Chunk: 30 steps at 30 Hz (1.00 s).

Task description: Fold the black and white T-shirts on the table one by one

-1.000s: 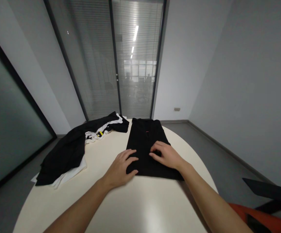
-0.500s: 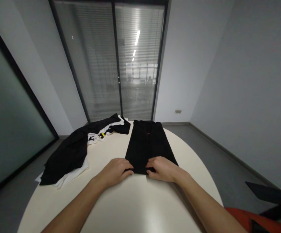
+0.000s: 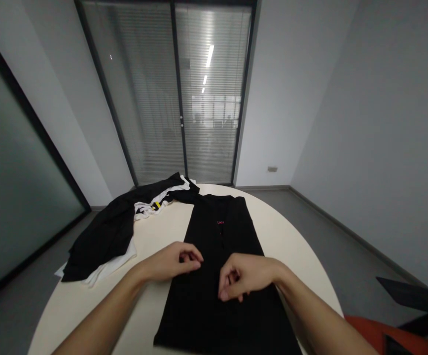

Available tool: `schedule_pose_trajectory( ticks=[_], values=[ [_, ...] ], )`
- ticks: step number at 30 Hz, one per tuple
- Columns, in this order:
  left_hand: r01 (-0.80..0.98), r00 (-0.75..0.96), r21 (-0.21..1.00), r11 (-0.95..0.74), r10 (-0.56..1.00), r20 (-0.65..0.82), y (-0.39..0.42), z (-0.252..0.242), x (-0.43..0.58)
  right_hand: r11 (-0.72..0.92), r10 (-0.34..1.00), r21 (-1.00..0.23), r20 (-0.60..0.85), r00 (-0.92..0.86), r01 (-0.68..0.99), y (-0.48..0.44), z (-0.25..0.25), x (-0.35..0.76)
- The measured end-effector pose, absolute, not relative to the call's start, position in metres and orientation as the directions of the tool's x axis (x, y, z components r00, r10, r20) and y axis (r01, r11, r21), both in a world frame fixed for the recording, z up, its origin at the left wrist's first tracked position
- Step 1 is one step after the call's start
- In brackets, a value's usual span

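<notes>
A black garment (image 3: 214,231) with small red lettering lies lengthwise on the table in front of me, its near end wide and close to the lower edge of the view. My left hand (image 3: 179,260) hovers at its left edge, fingers loosely bent and thumb slightly apart, holding nothing. Over the middle of the cloth is my right hand (image 3: 243,277), its fingers curled in and the thumb tip close to the index finger. No cloth is seen lifted by that hand.
On the left side of the round white table (image 3: 291,236) lies a heap of black clothes (image 3: 103,236), with white cloth (image 3: 106,268) under it. The heap's far end touches the black garment. A red chair (image 3: 376,328) stands at lower right. Glass doors (image 3: 177,98) are behind.
The black garment now reaches much nearer to me, with its far end drawn closer. My hands have left its earlier near edge; the right one has moved slightly toward me.
</notes>
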<state>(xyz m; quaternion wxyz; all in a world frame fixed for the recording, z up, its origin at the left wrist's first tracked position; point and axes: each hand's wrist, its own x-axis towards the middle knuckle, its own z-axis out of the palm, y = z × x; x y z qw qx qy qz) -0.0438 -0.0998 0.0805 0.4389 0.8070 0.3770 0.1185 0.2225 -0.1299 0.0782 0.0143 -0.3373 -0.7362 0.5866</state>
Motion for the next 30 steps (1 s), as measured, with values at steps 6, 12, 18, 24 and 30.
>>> schedule_pose_trajectory(
  ticks=[6, 12, 18, 24, 30],
  values=[
    [0.680, 0.447, 0.571, -0.461, 0.877, 0.175, -0.085, 0.047, -0.044, 0.395, 0.894, -0.530, 0.034, -0.447, 0.750, -0.107, 0.080, 0.263],
    [0.685, 0.470, 0.596, -0.419, 0.879, 0.078, -0.081, 0.035, -0.048, 0.461, 0.836, -0.511, -0.025, -0.548, 0.726, -0.106, 0.072, 0.263],
    [0.450, 0.513, 0.821, -0.352, 0.854, 0.085, -0.081, 0.045, -0.041, 0.415, 0.823, -0.594, -0.079, -0.563, 0.689, -0.109, 0.075, 0.262],
    [0.315, 0.487, 0.911, -0.267, 0.869, 0.086, -0.080, 0.058, -0.042, 0.371, 0.838, -0.601, -0.111, -0.534, 0.708, -0.112, 0.081, 0.263],
    [0.217, 0.589, 0.974, -0.073, 0.805, -0.071, -0.079, 0.051, -0.044, 0.236, 0.901, -0.493, -0.213, -0.379, 0.838, -0.119, 0.091, 0.261]
  ],
)
